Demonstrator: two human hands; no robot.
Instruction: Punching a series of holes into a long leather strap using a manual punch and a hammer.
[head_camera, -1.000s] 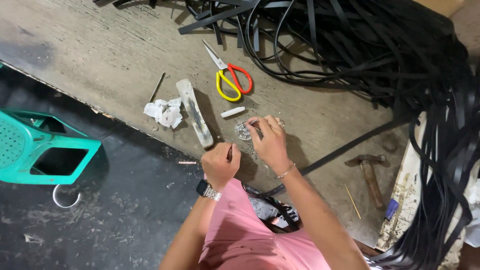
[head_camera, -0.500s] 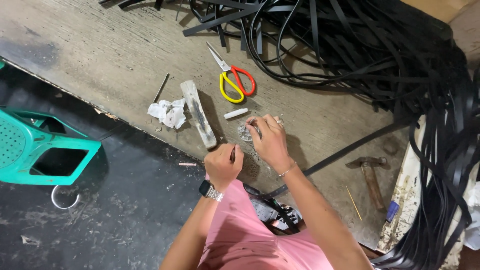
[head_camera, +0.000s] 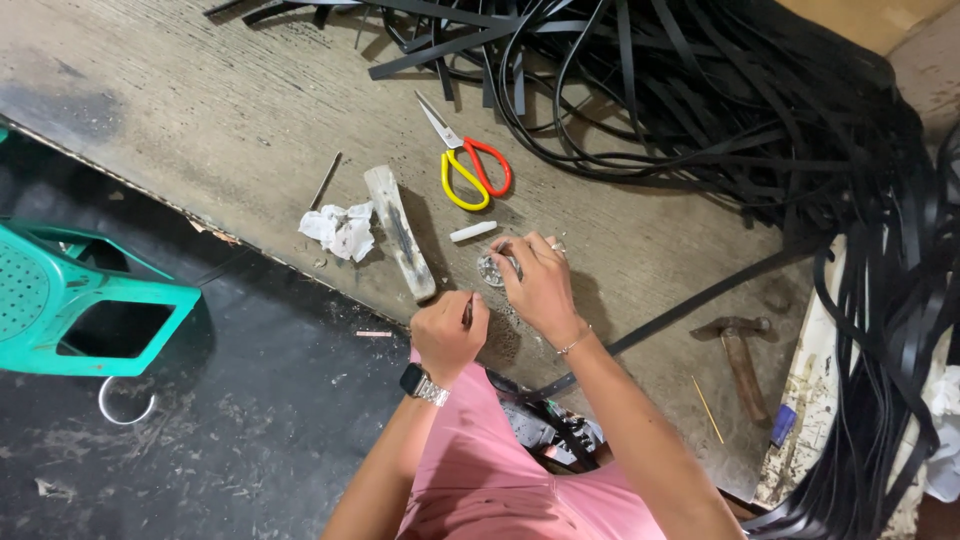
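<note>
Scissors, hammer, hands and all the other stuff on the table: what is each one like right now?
Scissors: lying flat, blades shut.
Hammer: lying flat, untouched.
Left hand: fist closed around a thin dark tool.
Right hand: fingers resting on a small pile of metal bits.
Paper wad: crumpled.
Grey block: lying flat.
White stub: lying flat.
Black straps: tangled heap.

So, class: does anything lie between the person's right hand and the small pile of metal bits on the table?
Nothing visible does. The right hand already rests its fingertips on the metal bits; the left hand stays beside them, fisted around a thin dark tool.
</note>
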